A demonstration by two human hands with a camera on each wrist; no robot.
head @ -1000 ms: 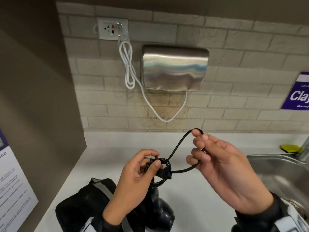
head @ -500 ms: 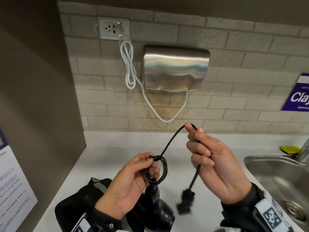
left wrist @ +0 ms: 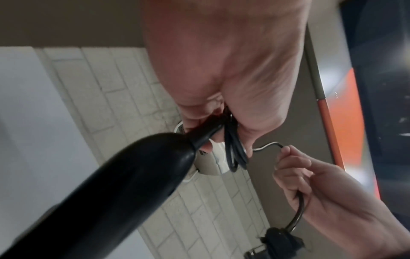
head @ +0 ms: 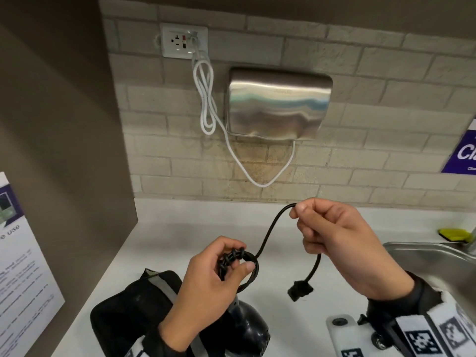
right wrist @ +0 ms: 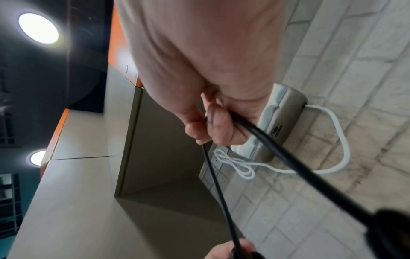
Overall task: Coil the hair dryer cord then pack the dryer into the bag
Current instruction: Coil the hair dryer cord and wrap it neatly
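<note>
Now that the plug (head: 300,289) has dropped out of the coil and hangs below our right hand (head: 342,243), we judge the last stretch of cord (head: 268,238) is free for 1 more wrap. Our left hand (head: 206,284) pinches the coiled loops above the hair dryer (head: 247,325), which hangs over the black bag (head: 128,315) on the bench (head: 159,238). The right grip is curled around the loose cord.

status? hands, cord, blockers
Left hand grips coil above dryer. Right hand holds loose cord; plug dangling. Bag waiting, dryer not packed. Nothing blocking.
</note>
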